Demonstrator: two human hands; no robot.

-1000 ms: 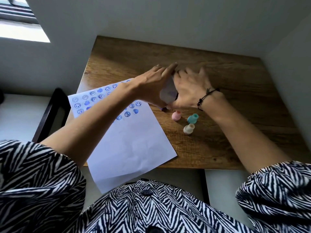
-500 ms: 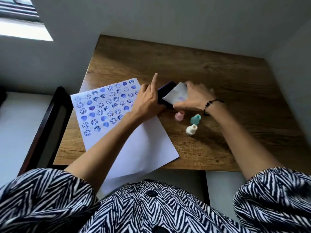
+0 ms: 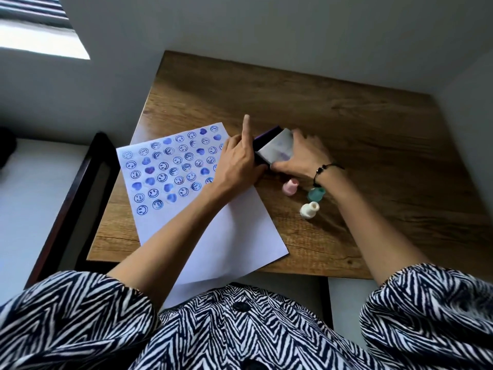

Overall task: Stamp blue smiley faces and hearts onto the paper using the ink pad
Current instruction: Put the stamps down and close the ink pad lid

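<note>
A white paper [image 3: 213, 236] lies slanted on the wooden table [image 3: 360, 129], its upper part covered with several blue smiley faces and hearts. Just right of the paper's top corner sits the dark purple ink pad [image 3: 262, 137]. My left hand [image 3: 237, 164] grips the pad's left side, index finger pointing up. My right hand [image 3: 301, 153] holds the pad's pale lid [image 3: 277, 149], tilted half over the pad. Three small stamps lie below my right hand: a pink stamp [image 3: 290, 187], a teal stamp [image 3: 316, 194] and a white stamp [image 3: 309, 209].
The table stands in a corner with grey walls behind and to the right. A dark chair frame [image 3: 72, 188] stands off the table's left edge. My zebra-striped sleeves fill the bottom of the view.
Both hands came down from the raised pad to the table beside the paper. My left arm cleared the stamped rows, and the lid now tilts lower over the pad.
</note>
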